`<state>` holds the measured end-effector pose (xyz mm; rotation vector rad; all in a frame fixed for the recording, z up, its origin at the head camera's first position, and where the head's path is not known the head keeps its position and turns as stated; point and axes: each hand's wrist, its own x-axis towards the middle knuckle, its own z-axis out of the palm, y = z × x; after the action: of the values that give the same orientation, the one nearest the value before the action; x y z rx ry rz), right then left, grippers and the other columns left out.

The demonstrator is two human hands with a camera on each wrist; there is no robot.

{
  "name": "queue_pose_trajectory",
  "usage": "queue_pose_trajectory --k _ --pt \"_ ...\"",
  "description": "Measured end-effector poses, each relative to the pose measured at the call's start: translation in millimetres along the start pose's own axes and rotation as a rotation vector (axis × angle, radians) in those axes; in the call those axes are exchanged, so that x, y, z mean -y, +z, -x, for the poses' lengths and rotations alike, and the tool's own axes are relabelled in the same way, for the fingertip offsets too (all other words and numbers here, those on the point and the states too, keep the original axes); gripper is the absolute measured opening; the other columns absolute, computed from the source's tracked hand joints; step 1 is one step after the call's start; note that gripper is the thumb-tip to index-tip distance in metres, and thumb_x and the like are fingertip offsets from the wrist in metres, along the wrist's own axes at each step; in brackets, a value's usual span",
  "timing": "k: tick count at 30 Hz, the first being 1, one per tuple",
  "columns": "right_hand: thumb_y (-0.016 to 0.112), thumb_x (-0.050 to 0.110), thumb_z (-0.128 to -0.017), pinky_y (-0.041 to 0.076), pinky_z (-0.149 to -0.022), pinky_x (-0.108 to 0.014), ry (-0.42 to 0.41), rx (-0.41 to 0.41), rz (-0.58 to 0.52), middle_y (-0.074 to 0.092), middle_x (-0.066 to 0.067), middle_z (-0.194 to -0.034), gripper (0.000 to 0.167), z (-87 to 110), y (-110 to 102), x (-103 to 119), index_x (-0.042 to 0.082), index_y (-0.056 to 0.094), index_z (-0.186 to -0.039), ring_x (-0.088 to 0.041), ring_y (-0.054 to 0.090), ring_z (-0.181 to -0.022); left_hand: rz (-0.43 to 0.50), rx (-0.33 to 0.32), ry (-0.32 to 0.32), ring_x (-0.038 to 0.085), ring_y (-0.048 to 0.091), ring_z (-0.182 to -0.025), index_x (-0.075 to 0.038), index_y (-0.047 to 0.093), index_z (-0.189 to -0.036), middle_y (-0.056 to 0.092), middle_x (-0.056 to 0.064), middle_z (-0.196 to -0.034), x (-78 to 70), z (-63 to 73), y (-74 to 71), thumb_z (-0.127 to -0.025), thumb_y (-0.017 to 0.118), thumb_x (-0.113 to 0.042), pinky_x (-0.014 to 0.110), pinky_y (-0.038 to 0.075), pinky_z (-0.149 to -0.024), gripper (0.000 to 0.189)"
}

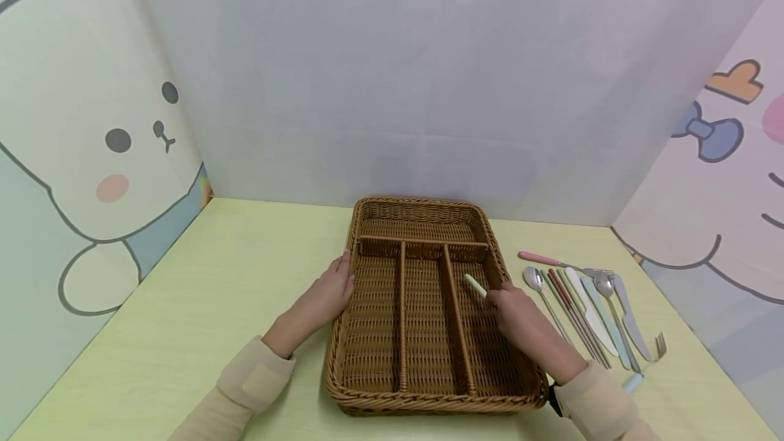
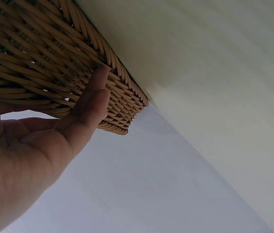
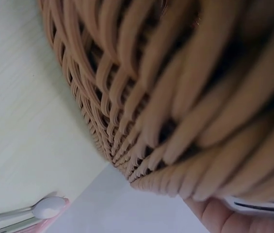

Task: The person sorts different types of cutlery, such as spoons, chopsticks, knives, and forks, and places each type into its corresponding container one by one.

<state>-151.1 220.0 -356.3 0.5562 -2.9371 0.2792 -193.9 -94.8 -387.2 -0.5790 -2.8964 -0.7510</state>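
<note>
A brown wicker cutlery basket (image 1: 402, 332) with divided compartments lies on the table between the two hands. At its left side, my left hand (image 1: 324, 295) touches the outer wall and rim; the left wrist view shows extended fingers (image 2: 86, 111) along the weave. Inside the right-hand compartment, my right hand (image 1: 520, 318) grips a utensil with a pale green handle (image 1: 475, 285). The handle's end points toward the far left, and the rest of the utensil is hidden by the hand. In the right wrist view the basket wall (image 3: 141, 97) covers most of that hand.
Right of the basket lie a pink-handled fork (image 1: 539, 258), a spoon (image 1: 533, 279), another spoon (image 1: 603, 284), reddish-brown chopsticks (image 1: 576, 312), a white knife (image 1: 593, 322), and a blue-handled fork (image 1: 660, 346). A grey wall (image 1: 404, 87) stands behind, with cartoon-printed panels at both sides.
</note>
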Motion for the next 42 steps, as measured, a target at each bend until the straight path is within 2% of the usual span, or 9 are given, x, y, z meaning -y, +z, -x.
queue_pose_trajectory --k 4,11,19,27,30,36,42 --pt "0.06 -0.014 -0.073 0.05 -0.053 -0.027 -0.026 0.028 -0.004 0.055 -0.008 -0.07 0.015 -0.2 0 -1 -0.002 0.069 -0.076 -0.021 0.055 -0.065 0.005 0.003 -0.006 0.044 0.044 -0.12 0.017 0.023 -0.136 0.035 0.036 -0.135 -0.4 0.0 -0.3 -0.095 0.041 -0.01 0.047 0.047 -0.092 0.052" --pt "0.055 -0.018 -0.074 0.051 -0.056 -0.027 -0.042 0.096 -0.088 0.056 -0.009 -0.069 0.02 1.1 0 -2 -0.006 0.07 -0.079 -0.023 0.056 -0.066 0.008 0.003 -0.01 0.044 0.045 -0.119 0.017 0.024 -0.137 0.036 0.035 -0.134 -0.8 0.2 -0.2 -0.096 0.041 -0.01 0.047 0.048 -0.09 0.052" --pt "0.052 -0.02 -0.071 0.043 -0.053 -0.023 -0.094 0.118 -0.106 0.055 -0.008 -0.071 0.025 1.2 8 -3 -0.005 0.07 -0.079 -0.019 0.052 -0.066 0.009 0.003 -0.004 0.044 0.046 -0.118 0.017 0.024 -0.137 0.037 0.035 -0.133 -0.5 0.6 0.3 -0.095 0.041 -0.01 0.047 0.048 -0.09 0.052" --pt "0.054 -0.015 -0.079 0.037 -0.049 -0.02 -0.083 0.175 -0.125 0.05 -0.007 -0.074 0.019 3.8 16 -3 -0.004 0.07 -0.079 -0.013 0.051 -0.063 0.007 -0.002 -0.003 0.044 0.045 -0.119 0.016 0.023 -0.137 0.037 0.035 -0.134 0.7 0.6 0.9 -0.095 0.041 -0.01 0.046 0.048 -0.09 0.052" --pt "0.055 -0.015 -0.078 0.036 -0.048 -0.02 -0.105 0.167 -0.099 0.05 -0.006 -0.073 0.018 4.3 16 -3 -0.003 0.069 -0.078 -0.013 0.052 -0.062 0.006 -0.001 -0.006 0.044 0.045 -0.119 0.016 0.023 -0.137 0.037 0.035 -0.134 0.8 0.1 1.3 -0.095 0.041 -0.01 0.046 0.048 -0.09 0.052" --pt "0.056 -0.014 -0.077 0.042 -0.05 -0.024 -0.065 0.145 -0.064 0.054 -0.008 -0.074 0.018 4.7 11 -1 -0.003 0.067 -0.086 -0.017 0.054 -0.064 0.001 -0.004 -0.001 0.044 0.046 -0.118 0.017 0.024 -0.137 0.037 0.035 -0.133 1.1 0.1 1.8 -0.095 0.041 -0.011 0.047 0.049 -0.09 0.052" --pt "0.062 -0.012 -0.073 0.044 -0.05 -0.022 -0.116 0.032 -0.014 0.054 -0.007 -0.072 0.017 4.8 6 -2 -0.002 0.067 -0.087 -0.016 0.052 -0.063 0.003 -0.007 0.002 0.044 0.046 -0.118 0.016 0.023 -0.137 0.038 0.035 -0.133 1.9 -0.2 2.3 -0.096 0.041 -0.011 0.047 0.049 -0.09 0.052"
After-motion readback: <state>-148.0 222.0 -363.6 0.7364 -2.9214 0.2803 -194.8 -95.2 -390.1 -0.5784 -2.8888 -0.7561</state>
